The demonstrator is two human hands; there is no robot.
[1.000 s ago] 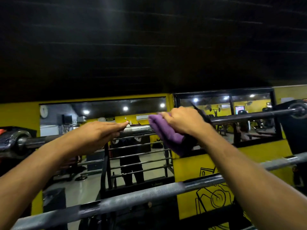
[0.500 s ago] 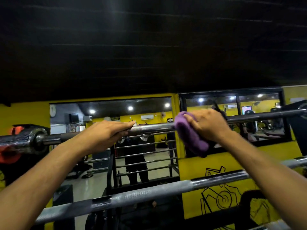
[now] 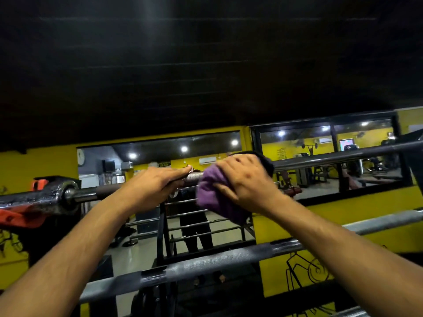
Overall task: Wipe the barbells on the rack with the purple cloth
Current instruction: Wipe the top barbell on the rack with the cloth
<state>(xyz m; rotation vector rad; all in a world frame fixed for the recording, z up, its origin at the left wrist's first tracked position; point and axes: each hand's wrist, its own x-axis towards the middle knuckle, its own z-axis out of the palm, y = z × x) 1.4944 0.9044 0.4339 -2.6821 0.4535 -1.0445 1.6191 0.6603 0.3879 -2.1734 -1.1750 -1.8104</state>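
- The top barbell [image 3: 332, 157] runs across the view from about 9 o'clock up to 3 o'clock, lying on the rack at roughly the person's head height.
- The left hand [image 3: 155, 184] lies over the bar just left of centre, fingers draped along the top and thumb hidden, so whether it is fully clenched round the bar cannot be told. It looks placed there to stop the bar rolling while the other hand rubs.
- The right hand [image 3: 242, 181] is grasping the purple cloth [image 3: 215, 195], which is bunched and wrapped round the bar at centre, just beside the left hand's fingertips; the loose end hangs down toward 6 o'clock.
- Wrapping the cloth right round probably lets one pass clean the whole girth of the bar.
- A lower barbell [image 3: 229, 259] crosses from 7 o'clock to 3 o'clock, under both forearms and apparently not yet being wiped.
- At 9 o'clock sit the bar's thick sleeve [image 3: 45, 197] and an orange plate [image 3: 20, 216].
- Behind is a yellow wall [image 3: 343, 209] with mirrors [image 3: 160, 156].
- The left hand itself blocks any wipe toward 9 o'clock.
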